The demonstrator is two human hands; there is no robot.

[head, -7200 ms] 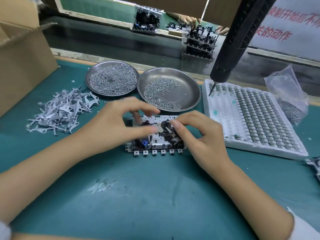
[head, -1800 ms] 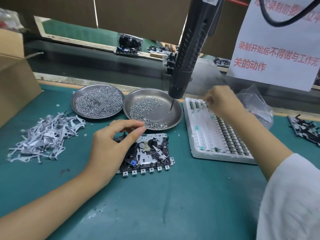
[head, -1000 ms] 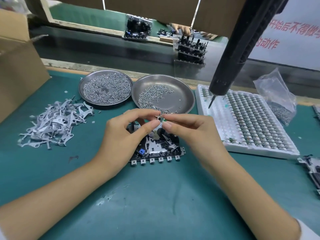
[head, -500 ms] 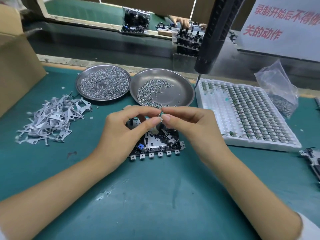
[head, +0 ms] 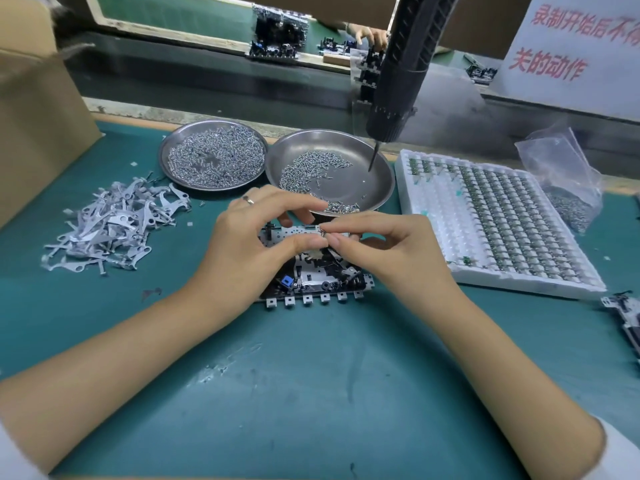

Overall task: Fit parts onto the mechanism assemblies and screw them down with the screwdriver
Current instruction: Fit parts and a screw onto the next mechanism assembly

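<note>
On the teal bench mat (head: 311, 393), the black-and-silver mechanism assembly (head: 313, 277) lies flat directly under both hands. The left hand (head: 252, 244) and right hand (head: 391, 251) meet fingertip to fingertip just above its far half, pinching between them a tiny coiled metal part (head: 322, 233), apparently a spring, its axis too small to tell. Its seat therefore probably lies straight below, while the hanging black electric screwdriver (head: 401, 74) waits beyond, over the right-hand steel dish of screws (head: 377, 188).
</note>
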